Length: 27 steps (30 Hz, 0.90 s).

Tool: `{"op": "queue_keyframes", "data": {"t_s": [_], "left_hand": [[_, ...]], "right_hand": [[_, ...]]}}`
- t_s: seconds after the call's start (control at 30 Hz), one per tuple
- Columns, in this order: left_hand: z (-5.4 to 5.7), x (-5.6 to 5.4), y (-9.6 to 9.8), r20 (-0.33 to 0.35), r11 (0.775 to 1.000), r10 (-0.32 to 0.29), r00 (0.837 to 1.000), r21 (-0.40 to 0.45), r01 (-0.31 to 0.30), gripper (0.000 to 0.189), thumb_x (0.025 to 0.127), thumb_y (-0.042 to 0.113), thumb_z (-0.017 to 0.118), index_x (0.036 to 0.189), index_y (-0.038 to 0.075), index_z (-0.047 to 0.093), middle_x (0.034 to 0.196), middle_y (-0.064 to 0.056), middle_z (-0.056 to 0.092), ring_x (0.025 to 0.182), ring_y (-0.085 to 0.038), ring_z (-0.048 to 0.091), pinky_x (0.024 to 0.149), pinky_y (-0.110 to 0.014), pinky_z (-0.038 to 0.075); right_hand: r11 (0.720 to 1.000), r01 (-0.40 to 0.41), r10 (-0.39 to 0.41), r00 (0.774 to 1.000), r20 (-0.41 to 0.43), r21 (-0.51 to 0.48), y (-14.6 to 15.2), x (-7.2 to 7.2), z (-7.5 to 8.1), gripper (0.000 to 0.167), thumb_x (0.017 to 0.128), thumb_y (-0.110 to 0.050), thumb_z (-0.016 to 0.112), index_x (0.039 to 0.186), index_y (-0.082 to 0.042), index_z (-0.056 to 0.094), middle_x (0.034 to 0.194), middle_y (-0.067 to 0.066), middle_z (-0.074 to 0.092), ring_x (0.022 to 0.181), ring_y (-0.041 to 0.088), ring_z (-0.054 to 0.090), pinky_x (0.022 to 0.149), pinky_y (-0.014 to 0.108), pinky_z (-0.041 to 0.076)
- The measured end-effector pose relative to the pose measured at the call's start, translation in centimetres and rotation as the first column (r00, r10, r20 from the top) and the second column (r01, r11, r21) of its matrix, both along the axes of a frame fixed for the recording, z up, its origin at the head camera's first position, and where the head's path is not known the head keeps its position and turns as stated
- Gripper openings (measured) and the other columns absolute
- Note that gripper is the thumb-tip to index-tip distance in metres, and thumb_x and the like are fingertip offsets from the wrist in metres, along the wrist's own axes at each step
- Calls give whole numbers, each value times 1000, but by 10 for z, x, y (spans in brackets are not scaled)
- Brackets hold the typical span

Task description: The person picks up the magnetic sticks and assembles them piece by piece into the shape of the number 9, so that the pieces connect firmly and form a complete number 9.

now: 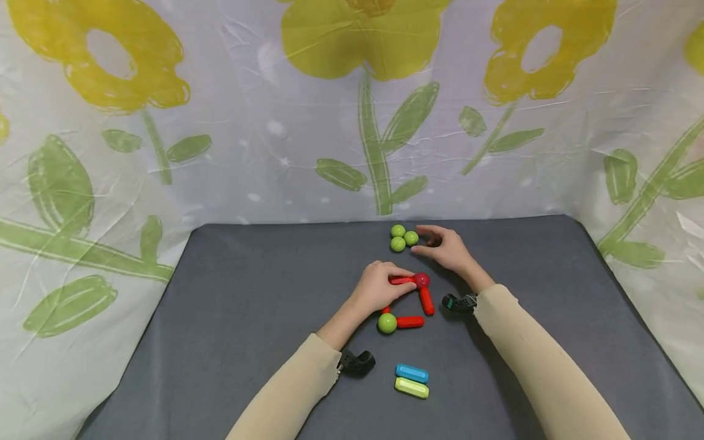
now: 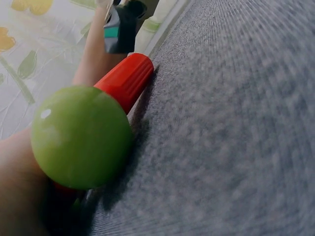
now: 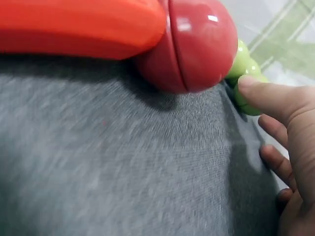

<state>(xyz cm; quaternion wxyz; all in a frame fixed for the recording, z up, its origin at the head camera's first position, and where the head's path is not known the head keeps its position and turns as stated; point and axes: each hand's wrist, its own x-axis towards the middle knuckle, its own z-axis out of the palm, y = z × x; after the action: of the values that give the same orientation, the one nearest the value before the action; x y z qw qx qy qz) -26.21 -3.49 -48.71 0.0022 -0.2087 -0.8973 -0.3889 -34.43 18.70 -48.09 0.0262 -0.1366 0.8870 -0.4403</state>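
In the head view my left hand (image 1: 379, 286) pinches a red rod (image 1: 403, 280) between thumb and fingers. This rod meets a red ball (image 1: 421, 280), from which a second red rod (image 1: 426, 300) points toward me. Nearer to me, a green ball (image 1: 387, 323) joins a red rod (image 1: 410, 322) lying to its right; another red piece beside it is partly hidden under my left hand. My right hand (image 1: 448, 249), fingers spread and loosely bent, is at a cluster of three green balls (image 1: 398, 244). In the right wrist view a fingertip (image 3: 247, 81) overlaps those balls; contact is unclear.
A blue rod (image 1: 412, 373) and a yellow-green rod (image 1: 411, 388) lie side by side near the front of the grey table (image 1: 247, 293). Behind the table hangs a flower-printed curtain (image 1: 242, 153). Both wrists carry black camera mounts.
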Motion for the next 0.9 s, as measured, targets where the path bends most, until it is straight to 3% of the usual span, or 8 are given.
{"op": "queue_keyframes", "data": {"t_s": [0.27, 0.53, 0.7, 0.9], "left_hand": [[2, 1, -1, 6, 1000, -4, 1000, 2, 4, 26, 96, 35, 81, 119, 23, 84, 106, 0, 79, 92, -16, 61, 81, -31, 48], [2, 2, 2, 5, 1000, -7, 1000, 1, 7, 26, 96, 35, 82, 119, 23, 84, 106, 0, 79, 91, -16, 60, 78, -29, 47], [-1, 2, 3, -7, 1000, -17, 1000, 2, 17, 27, 96, 36, 81, 120, 23, 84, 108, 1, 80, 93, -16, 62, 81, -29, 49], [-2, 0, -1, -13, 1000, 2, 1000, 8, -2, 25, 96, 34, 82, 118, 23, 85, 107, 1, 80, 93, -17, 62, 82, -31, 49]], "right_hand": [[999, 17, -15, 999, -47, 44, -11, -3, 2, 46, 97, -25, 81, 140, -10, 70, 135, 16, 71, 103, 31, 62, 87, 42, 48], [999, 42, -41, 997, -72, 22, -6, 3, -1, 44, 98, -28, 80, 138, -11, 72, 129, 14, 72, 101, 28, 63, 87, 41, 49], [994, 73, -77, 995, -59, -78, 7, 27, -3, 44, 98, -28, 80, 138, -12, 71, 121, 13, 72, 95, 23, 59, 79, 33, 48], [979, 53, -63, 997, -46, -199, 18, 74, -5, 41, 99, -21, 79, 137, -10, 71, 104, 7, 69, 85, 17, 56, 69, 26, 45]]}}
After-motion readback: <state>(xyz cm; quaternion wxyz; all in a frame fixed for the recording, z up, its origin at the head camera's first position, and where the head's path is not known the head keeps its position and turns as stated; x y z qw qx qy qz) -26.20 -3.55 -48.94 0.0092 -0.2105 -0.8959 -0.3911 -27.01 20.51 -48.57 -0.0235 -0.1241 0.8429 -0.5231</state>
